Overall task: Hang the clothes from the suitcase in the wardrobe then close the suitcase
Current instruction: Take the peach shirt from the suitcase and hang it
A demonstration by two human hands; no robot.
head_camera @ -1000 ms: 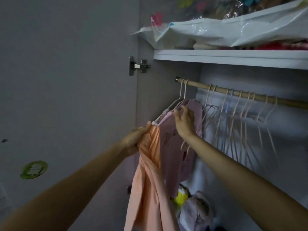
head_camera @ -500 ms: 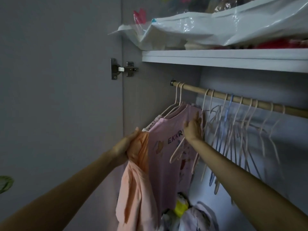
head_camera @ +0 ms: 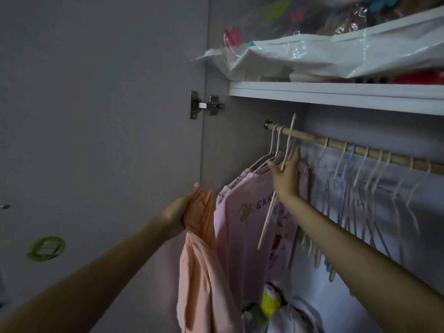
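left hand (head_camera: 179, 212): fingers curled round a bunched peach garment (head_camera: 201, 260), gripping it near its top; rest of the cloth hangs straight down, off any hanger.
right hand (head_camera: 286, 175): raised, fingers closed on the neck of an empty pale pink hanger (head_camera: 276, 188); hook tip sits above the rod line, not seated on it; one hanger arm slants down across the pink shirt.
wooden rod (head_camera: 360, 149): runs from its socket at upper left down to the right, just under the white shelf (head_camera: 336, 94).
pink printed shirt (head_camera: 249, 224): hung at the rod's left end, touching the peach garment on its left side.
empty hangers (head_camera: 360, 188): row on the rod right of the right hand, pale pink plus a blue one, packed close.
room: open stretch of rod between the shirt's hooks and the empty row.
left edge: open wardrobe door (head_camera: 96, 140) with hinge (head_camera: 206, 107), close beside the left hand.
suitcase: not visible.
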